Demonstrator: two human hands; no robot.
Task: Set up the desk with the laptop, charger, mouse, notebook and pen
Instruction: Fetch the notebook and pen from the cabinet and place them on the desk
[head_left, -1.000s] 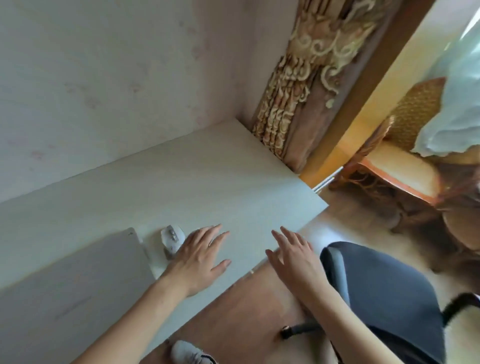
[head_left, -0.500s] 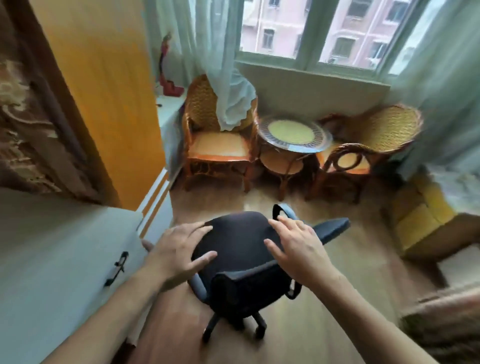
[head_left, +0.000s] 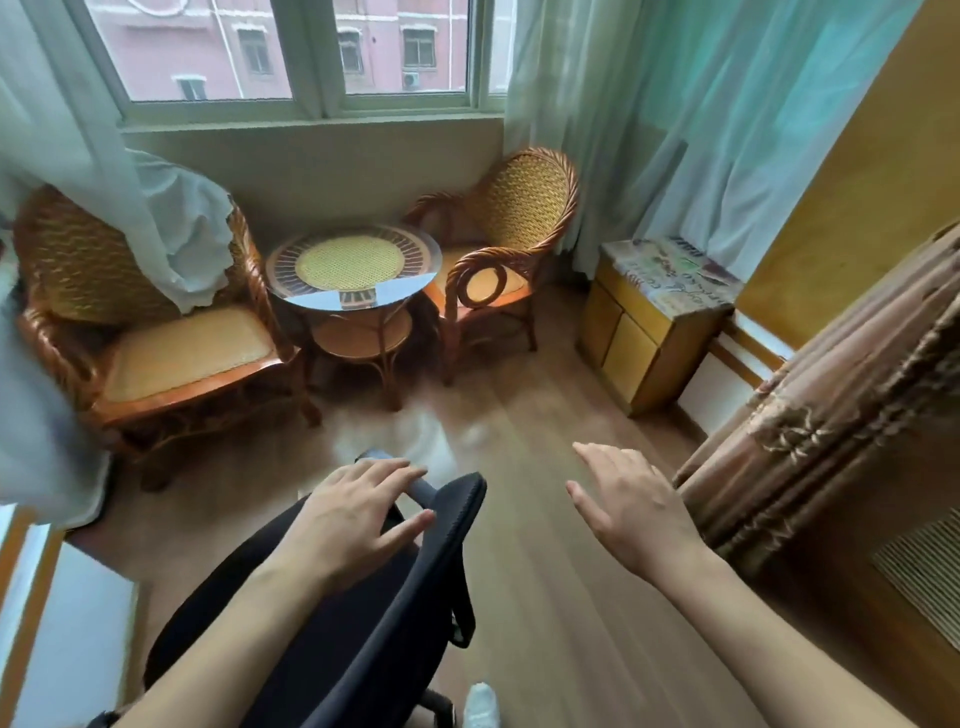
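No laptop, charger, mouse, notebook or pen shows in the head view; the desk is out of sight too. My left hand (head_left: 358, 514) hovers palm down over the black office chair (head_left: 363, 623), fingers spread, holding nothing. Over the wooden floor to the right of the chair, my right hand (head_left: 628, 504) is open and empty as well.
Two wicker armchairs (head_left: 156, 322) (head_left: 514, 228) flank a round glass-topped wicker table (head_left: 353, 265) under the window. A small yellow cabinet (head_left: 649, 332) stands at the right wall. Brown drapes (head_left: 831, 415) hang at right, pale curtains (head_left: 649, 130) by the window. A white cupboard edge (head_left: 62, 623) is lower left.
My view has swung away from the desk with the mouse and laptop, round to the window corner. Both hands left the desk and now float over the chair and floor.
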